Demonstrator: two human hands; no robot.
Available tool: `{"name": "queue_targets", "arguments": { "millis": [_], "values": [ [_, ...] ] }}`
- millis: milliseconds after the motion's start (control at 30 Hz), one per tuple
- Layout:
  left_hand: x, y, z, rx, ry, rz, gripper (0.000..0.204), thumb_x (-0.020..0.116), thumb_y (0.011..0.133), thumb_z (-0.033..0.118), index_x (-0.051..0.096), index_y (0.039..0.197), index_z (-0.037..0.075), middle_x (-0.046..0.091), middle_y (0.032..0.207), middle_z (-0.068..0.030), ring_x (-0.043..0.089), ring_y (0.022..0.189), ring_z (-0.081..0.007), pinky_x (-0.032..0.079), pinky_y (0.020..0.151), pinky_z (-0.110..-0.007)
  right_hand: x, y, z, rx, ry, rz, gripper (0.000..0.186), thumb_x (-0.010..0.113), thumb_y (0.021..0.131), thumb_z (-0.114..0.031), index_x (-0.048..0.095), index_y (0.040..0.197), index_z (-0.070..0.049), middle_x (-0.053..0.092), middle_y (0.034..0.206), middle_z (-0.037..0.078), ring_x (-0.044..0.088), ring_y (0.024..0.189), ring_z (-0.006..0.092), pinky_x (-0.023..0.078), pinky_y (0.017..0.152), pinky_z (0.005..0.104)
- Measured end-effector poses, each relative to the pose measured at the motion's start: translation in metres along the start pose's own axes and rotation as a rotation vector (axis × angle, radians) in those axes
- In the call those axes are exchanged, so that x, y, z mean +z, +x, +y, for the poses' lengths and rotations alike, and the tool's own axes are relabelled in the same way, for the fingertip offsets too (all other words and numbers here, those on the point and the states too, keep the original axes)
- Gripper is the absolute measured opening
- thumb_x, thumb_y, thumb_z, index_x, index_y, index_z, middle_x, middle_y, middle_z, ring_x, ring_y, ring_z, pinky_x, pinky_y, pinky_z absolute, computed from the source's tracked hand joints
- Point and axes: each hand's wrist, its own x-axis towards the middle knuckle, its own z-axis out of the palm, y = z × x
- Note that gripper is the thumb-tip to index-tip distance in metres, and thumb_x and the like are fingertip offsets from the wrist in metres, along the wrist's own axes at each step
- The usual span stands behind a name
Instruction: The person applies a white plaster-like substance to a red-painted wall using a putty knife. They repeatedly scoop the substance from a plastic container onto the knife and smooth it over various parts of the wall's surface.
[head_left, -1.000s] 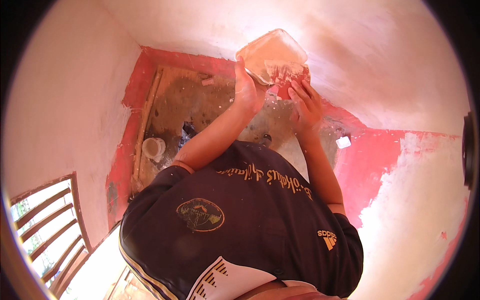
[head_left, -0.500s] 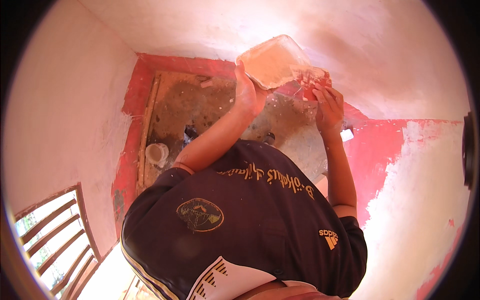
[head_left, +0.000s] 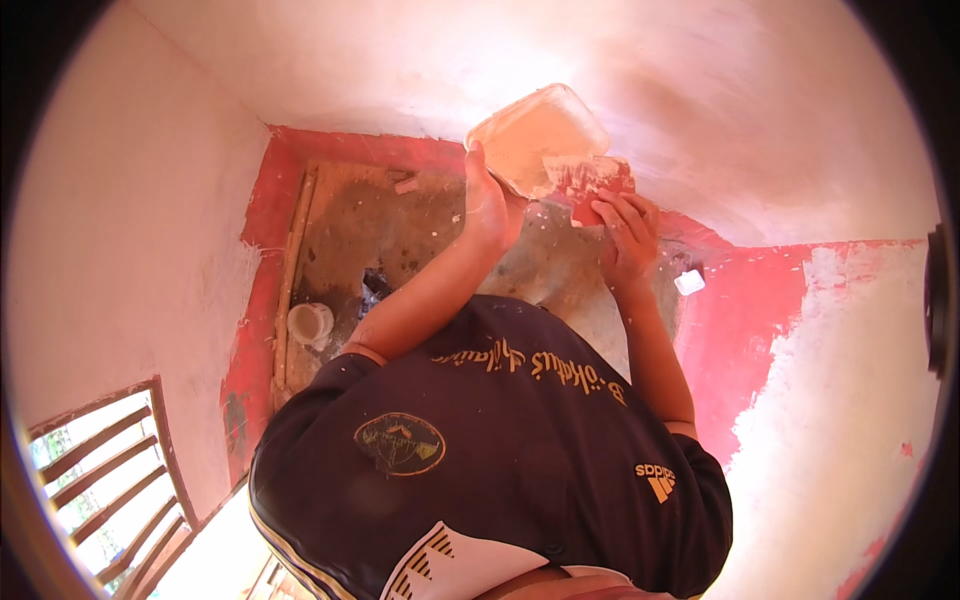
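– What do the 2 hands have?
– The left hand (head_left: 487, 205) grips a shallow, pale tray (head_left: 556, 92) by its left edge, thumb at the rim. The right hand (head_left: 630, 240) grasps a red scraper (head_left: 600, 180) smeared with pale paste.
– Where are those 2 things?
– Held up in front of the person, over the floor (head_left: 400, 225). The scraper overlaps the tray's lower right corner; whether they touch, I cannot tell.
– Does anything block the view?
– The dark shirt (head_left: 520, 440) hides much of the floor, and the left forearm (head_left: 425, 290) partly covers a dark object (head_left: 373, 288) I cannot identify.
– And round about?
– A white bucket (head_left: 310, 324) sits at the left, near a wooden strip (head_left: 293, 265) beside the wall's red band (head_left: 262, 275). At the right, past the right forearm (head_left: 655, 350), is 1 small white object (head_left: 689, 282). Low on the left is a slatted window (head_left: 115, 480)
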Motion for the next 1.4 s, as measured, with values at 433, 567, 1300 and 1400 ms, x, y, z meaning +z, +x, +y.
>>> {"name": "queue_targets", "arguments": {
  "millis": [433, 567, 1300, 1400],
  "values": [
    [0.157, 0.036, -0.215, -0.005, 0.043, 0.062, 0.065, 0.025, 0.106, 0.058, 0.035, 0.153, 0.014, 0.045, 0.152, -0.0053, 0.044, 0.14, -0.0255, 0.038, 0.113, -0.045, -0.177, -0.063, 0.207, 0.107, -0.11, 0.156, 0.031, 0.058, 0.082, 0.01, 0.072, 0.107, -0.002, 0.072, 0.113, 0.011, 0.059, 0.106, 0.0339, 0.049, 0.094, 0.0409],
    [0.212, 0.043, -0.287, 0.03, 0.04, 0.028, 0.065, 0.024, 0.106, 0.057, 0.034, 0.153, 0.013, 0.045, 0.152, -0.0063, 0.043, 0.14, -0.0269, 0.037, 0.114, -0.046, -0.218, -0.092, 0.263, 0.042, -0.014, 0.033, 0.035, 0.06, 0.077, 0.004, 0.072, 0.108, -0.007, 0.07, 0.113, 0.007, 0.06, 0.102, 0.0309, 0.05, 0.093, 0.0411],
    [0.336, 0.037, -0.584, 0.067, 0.048, 0.15, 0.063, 0.03, 0.107, 0.056, 0.032, 0.154, 0.013, 0.041, 0.154, -0.0064, 0.042, 0.141, -0.0259, 0.037, 0.115, -0.044, -0.418, -0.255, 0.547, 0.133, -0.07, -0.069, 0.038, 0.06, 0.075, 0.0, 0.072, 0.11, -0.01, 0.069, 0.114, 0.006, 0.058, 0.103, 0.0318, 0.047, 0.094, 0.0446],
    [0.341, 0.032, -0.6, 0.057, 0.07, 0.188, 0.064, 0.029, 0.107, 0.057, 0.032, 0.154, 0.014, 0.042, 0.154, -0.0057, 0.041, 0.142, -0.0257, 0.037, 0.115, -0.043, -0.434, -0.267, 0.562, 0.209, -0.082, 0.002, 0.035, 0.062, 0.075, 0.005, 0.072, 0.107, -0.004, 0.07, 0.109, 0.008, 0.058, 0.103, 0.0319, 0.048, 0.093, 0.0415]
  ]
}}
